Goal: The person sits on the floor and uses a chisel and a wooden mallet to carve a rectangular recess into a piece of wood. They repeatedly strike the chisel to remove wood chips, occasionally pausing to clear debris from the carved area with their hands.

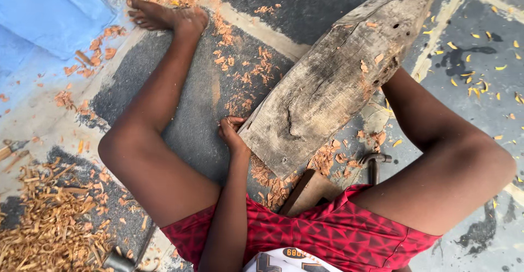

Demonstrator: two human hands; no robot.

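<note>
Seated on the ground, the person curls the left hand (pixel 232 135) around the lower-left edge of the weathered wooden slab (pixel 327 81) at frame centre, apparently bracing it between the legs; the right hand is unseen.

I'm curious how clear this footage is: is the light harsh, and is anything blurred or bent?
Head view: soft, even daylight, no hard shadows or glare; the weathered grey wooden slab and the left hand gripping its edge look sharp; the pale wood shavings heap is crisp too; the wide lens stretches the legs toward the frame edges.
</note>
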